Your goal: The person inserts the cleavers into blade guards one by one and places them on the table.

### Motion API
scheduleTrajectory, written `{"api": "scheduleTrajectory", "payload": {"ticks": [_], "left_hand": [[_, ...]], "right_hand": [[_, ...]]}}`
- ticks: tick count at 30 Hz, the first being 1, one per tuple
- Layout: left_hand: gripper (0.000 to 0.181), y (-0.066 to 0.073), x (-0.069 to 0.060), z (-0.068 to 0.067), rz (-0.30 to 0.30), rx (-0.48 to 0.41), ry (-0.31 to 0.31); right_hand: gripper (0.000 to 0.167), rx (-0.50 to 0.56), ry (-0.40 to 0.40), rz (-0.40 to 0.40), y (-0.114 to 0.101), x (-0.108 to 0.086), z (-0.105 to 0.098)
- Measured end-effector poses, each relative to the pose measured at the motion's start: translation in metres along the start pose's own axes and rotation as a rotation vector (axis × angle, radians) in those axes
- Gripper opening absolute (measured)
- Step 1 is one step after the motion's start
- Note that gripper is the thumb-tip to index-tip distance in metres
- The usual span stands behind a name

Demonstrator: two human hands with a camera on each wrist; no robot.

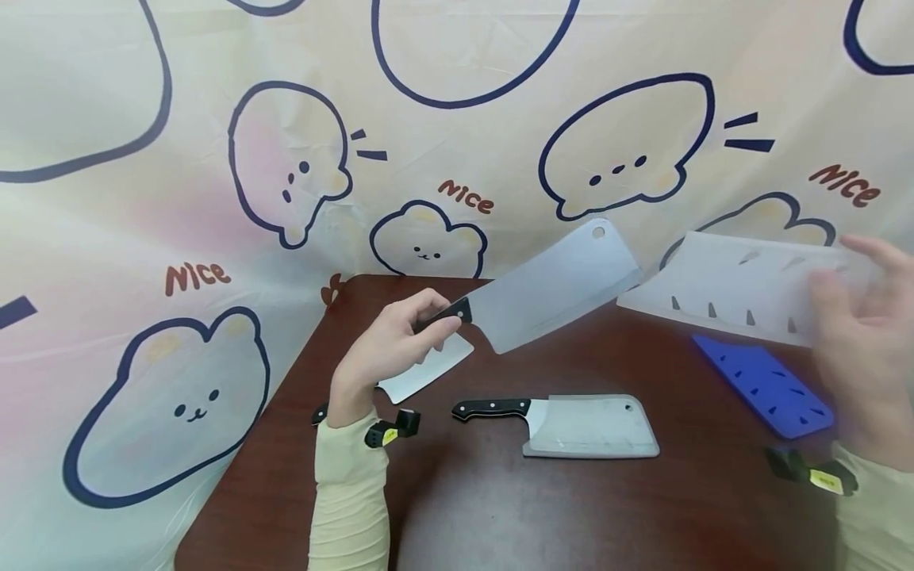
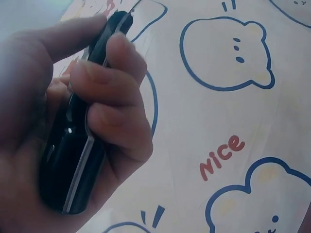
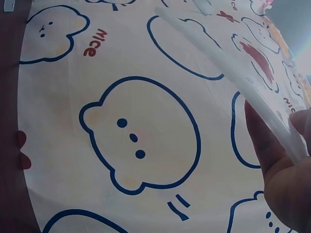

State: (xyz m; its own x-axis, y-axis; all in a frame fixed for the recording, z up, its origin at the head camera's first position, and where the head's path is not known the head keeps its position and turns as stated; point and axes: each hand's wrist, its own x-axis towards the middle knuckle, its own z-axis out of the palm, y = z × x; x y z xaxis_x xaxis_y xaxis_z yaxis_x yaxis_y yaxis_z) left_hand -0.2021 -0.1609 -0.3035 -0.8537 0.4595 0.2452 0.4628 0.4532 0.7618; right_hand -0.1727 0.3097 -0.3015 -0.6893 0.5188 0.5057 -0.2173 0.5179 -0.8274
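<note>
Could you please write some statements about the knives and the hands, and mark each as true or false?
1. The left hand holds a cleaver by its black handle. True.
2. The blue slotted piece lies on the table. True.
3. The right hand holds the blue slotted piece. False: it holds a white slotted piece.
4. The held cleaver has no hole. False: a round hole shows near one blade corner.

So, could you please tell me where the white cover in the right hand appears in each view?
Head: the cover is at right, held by the right hand.
Left wrist: not in it.
Right wrist: upper right, nearly edge-on, slanting down to the hand.
Shared landmark: red "Nice" lettering on the backdrop.
</note>
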Motion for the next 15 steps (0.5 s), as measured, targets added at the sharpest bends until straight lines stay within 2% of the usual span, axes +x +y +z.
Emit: {"api": "scheduleTrajectory", "payload": {"ticks": [3, 6, 15], "left_hand": [[0.010, -0.001, -0.002, -0.004, 0.019, 0.006, -0.019], [0.010, -0.002, -0.004, -0.007, 0.027, 0.002, -0.030], [0.011, -0.010, -0.007, -0.015, 0.015, 0.026, -0.021]], "right_hand": [[0.040, 0.027, -0.007, -0.083, -0.001, -0.003, 0.000], [0.039, 0.077, -0.029, -0.210, -0.001, -0.007, 0.000], [0.039, 0.240, -0.102, -0.382, -0.001, -0.013, 0.011]]}}
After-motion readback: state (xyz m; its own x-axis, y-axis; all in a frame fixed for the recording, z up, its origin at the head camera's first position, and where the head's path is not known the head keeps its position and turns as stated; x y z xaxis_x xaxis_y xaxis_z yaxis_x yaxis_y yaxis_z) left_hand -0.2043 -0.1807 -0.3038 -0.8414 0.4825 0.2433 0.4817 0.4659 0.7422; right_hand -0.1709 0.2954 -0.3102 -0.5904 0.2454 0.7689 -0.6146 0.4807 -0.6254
